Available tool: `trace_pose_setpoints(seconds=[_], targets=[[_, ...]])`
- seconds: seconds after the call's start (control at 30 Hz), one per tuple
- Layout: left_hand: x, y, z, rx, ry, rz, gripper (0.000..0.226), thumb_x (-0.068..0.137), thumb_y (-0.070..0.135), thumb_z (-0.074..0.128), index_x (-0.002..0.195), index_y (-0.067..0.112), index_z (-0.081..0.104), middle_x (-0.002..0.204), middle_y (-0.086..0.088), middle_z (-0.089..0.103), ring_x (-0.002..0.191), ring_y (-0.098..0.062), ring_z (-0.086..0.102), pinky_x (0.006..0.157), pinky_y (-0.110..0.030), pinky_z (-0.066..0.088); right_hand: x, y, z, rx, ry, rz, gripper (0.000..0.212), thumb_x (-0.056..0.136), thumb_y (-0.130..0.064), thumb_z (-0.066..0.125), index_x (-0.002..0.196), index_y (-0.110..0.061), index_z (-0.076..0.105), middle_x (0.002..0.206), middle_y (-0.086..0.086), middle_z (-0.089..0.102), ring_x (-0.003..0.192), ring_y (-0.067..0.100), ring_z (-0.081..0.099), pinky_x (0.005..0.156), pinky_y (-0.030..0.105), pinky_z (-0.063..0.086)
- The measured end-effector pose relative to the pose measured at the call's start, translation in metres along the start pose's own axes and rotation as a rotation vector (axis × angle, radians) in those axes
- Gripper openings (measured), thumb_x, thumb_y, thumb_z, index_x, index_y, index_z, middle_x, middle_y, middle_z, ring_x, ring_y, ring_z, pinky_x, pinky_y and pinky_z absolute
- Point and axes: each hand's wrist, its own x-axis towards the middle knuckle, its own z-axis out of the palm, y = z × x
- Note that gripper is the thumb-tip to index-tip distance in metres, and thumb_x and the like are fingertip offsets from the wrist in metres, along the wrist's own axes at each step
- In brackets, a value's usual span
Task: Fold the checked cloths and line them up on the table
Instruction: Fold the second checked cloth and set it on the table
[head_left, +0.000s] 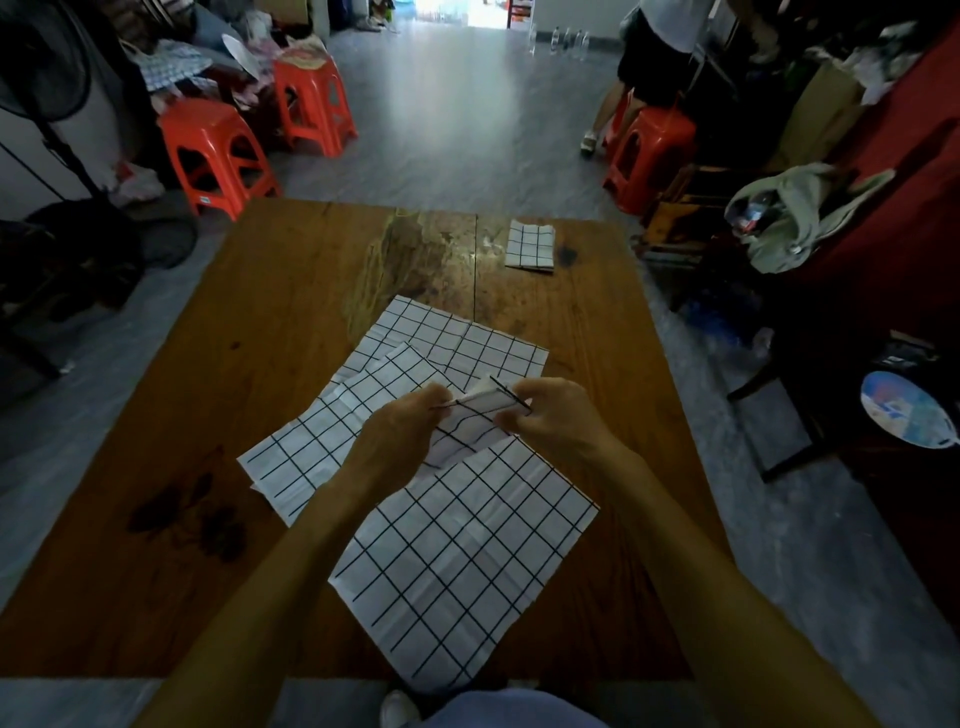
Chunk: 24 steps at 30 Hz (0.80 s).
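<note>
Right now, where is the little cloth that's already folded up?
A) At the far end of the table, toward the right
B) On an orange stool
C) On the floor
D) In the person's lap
A: the small folded cloth lies alone on the wooden table near its far right edge, while both hands, left hand and right hand, hold another checked cloth closer in.

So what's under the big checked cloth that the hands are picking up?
Under the near white black-checked cloth lies the brown wooden table. Its far corner, pinched by the left hand and right hand, overlaps two more spread checked cloths. What lies beneath its middle is covered.
</note>
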Motion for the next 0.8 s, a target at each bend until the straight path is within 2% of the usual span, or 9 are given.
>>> trace_pose_setpoints(seconds=[0.13,0.27,0.3,0.4,0.43,0.53,0.6,0.73,0.8], targets=[[0.003,0.001,0.001,-0.046,0.032,0.027,0.008,0.096,0.01,0.047,0.1,0.007,0.054,0.074,0.005,0.048,0.058,-0.013,0.049,0.05,-0.019,0.038,-0.001,-0.007,0.004,0.233,-0.016,0.004,0.021,0.09,-0.038,0.062,0.076,-0.021,0.064,0.066,-0.003,0.059,0.056,0.003,0.048,0.052,0.022,0.038],[0.006,-0.003,0.001,-0.066,0.047,0.06,0.012,0.097,0.022,0.042,0.102,0.015,0.051,0.08,-0.003,0.058,0.066,-0.019,0.058,0.056,-0.038,0.053,0.0,-0.014,0.001,0.338,0.064,-0.043,0.015,0.093,-0.037,0.058,0.079,-0.031,0.062,0.068,-0.014,0.058,0.063,0.001,0.051,0.058,0.02,0.039],[0.007,-0.004,0.001,-0.062,0.054,0.075,0.019,0.096,0.029,0.038,0.104,0.017,0.051,0.086,-0.003,0.06,0.07,-0.018,0.06,0.059,-0.038,0.054,0.001,-0.015,0.0,0.361,0.07,-0.048,0.013,0.093,-0.035,0.058,0.083,-0.028,0.064,0.072,-0.012,0.06,0.068,0.003,0.055,0.061,0.023,0.042],[0.01,-0.003,-0.001,-0.076,0.06,0.095,0.036,0.095,0.036,0.033,0.113,0.014,0.055,0.1,-0.003,0.062,0.082,-0.016,0.061,0.065,-0.034,0.055,0.003,-0.015,-0.004,0.475,0.07,-0.052,0.017,0.092,-0.031,0.06,0.087,-0.016,0.067,0.079,0.006,0.064,0.075,0.022,0.06,0.066,0.043,0.05],[0.011,-0.002,-0.002,-0.07,0.065,0.089,0.039,0.095,0.038,0.033,0.114,0.014,0.056,0.1,-0.002,0.062,0.084,-0.015,0.06,0.066,-0.033,0.054,0.004,-0.015,-0.006,0.526,0.07,-0.044,0.015,0.093,-0.028,0.06,0.088,-0.016,0.068,0.08,0.008,0.065,0.075,0.022,0.061,0.068,0.044,0.051],[0.011,-0.004,-0.002,-0.058,0.091,0.039,0.033,0.095,0.041,0.036,0.105,0.017,0.055,0.089,0.003,0.059,0.077,-0.013,0.057,0.062,-0.033,0.052,0.002,-0.016,-0.011,0.674,0.074,0.01,0.009,0.093,-0.018,0.06,0.093,-0.015,0.068,0.083,-0.004,0.069,0.081,0.011,0.065,0.072,0.029,0.054],[0.009,-0.007,-0.002,-0.064,0.098,0.003,0.025,0.096,0.037,0.036,0.096,0.018,0.053,0.077,0.008,0.054,0.068,-0.01,0.055,0.055,-0.032,0.05,0.003,-0.014,-0.014,0.709,0.079,0.04,0.011,0.093,-0.018,0.06,0.097,-0.012,0.068,0.087,-0.005,0.07,0.084,0.009,0.066,0.075,0.024,0.052],[0.006,-0.008,-0.002,-0.044,0.085,-0.03,0.02,0.101,0.03,0.035,0.091,0.019,0.049,0.066,0.008,0.05,0.058,-0.01,0.052,0.048,-0.03,0.046,0.001,-0.009,-0.016,0.715,0.053,0.105,0.018,0.093,-0.018,0.059,0.103,-0.005,0.066,0.09,0.0,0.068,0.082,0.006,0.066,0.072,0.021,0.053],[0.005,-0.009,0.0,-0.026,0.055,-0.052,0.019,0.101,0.028,0.035,0.094,0.017,0.05,0.066,0.005,0.051,0.057,-0.014,0.054,0.047,-0.031,0.046,0.0,-0.006,-0.013,0.68,0.055,0.125,0.016,0.094,-0.018,0.058,0.104,-0.008,0.066,0.094,0.002,0.069,0.086,0.012,0.067,0.077,0.027,0.055]])
